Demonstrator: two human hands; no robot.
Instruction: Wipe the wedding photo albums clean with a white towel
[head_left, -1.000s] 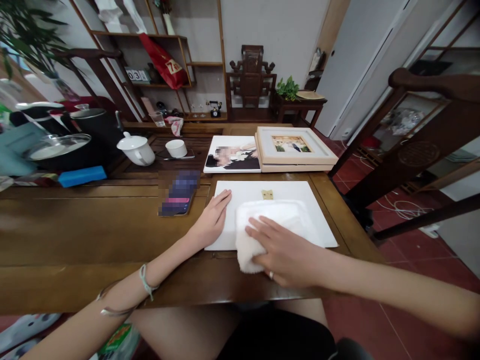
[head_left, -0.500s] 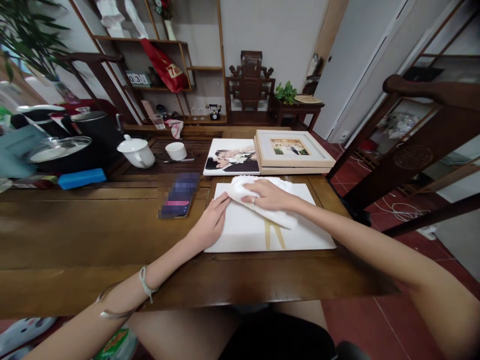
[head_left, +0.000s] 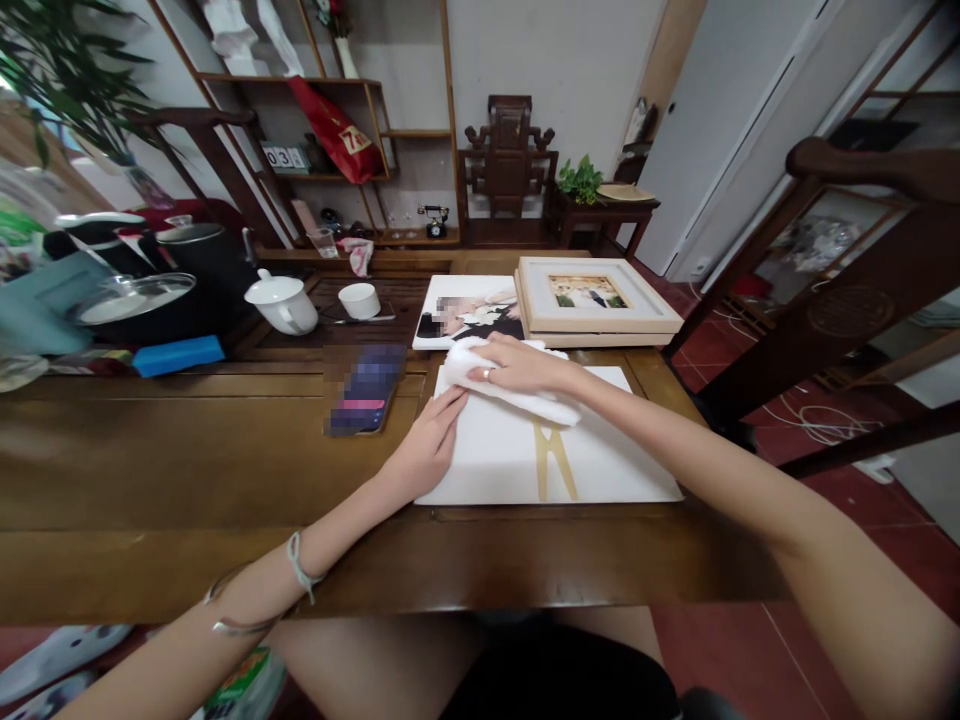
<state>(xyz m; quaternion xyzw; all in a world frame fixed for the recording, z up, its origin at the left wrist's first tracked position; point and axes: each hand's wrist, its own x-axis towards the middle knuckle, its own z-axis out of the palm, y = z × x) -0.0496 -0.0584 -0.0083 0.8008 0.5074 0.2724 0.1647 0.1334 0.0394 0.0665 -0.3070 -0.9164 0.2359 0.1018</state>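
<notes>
A flat white board (head_left: 480, 470) lies on the wooden table in front of me, with a tan inverted-V strip (head_left: 555, 465) on its face. My right hand (head_left: 517, 365) grips a folded white cloth (head_left: 465, 365) and presses it on the board's upper left part. On that hand a ring shows. My left hand (head_left: 431, 440) rests along the board's left edge, fingers stretched out, their tips close to the cloth. The cloth covers the upper end of the tan strip.
Behind the board lie a photo panel (head_left: 480, 312) and a framed picture (head_left: 600, 300) on a stack. A phone (head_left: 367, 390) is to the left. Farther off stand a lidded white bowl (head_left: 281, 303), a white cup (head_left: 360, 300), a blue box (head_left: 180, 355) and a pan (head_left: 142, 305).
My right hand has slid the cloth slightly away from me and to the left, uncovering more of the tan strip. My left hand stays at the board's edge.
</notes>
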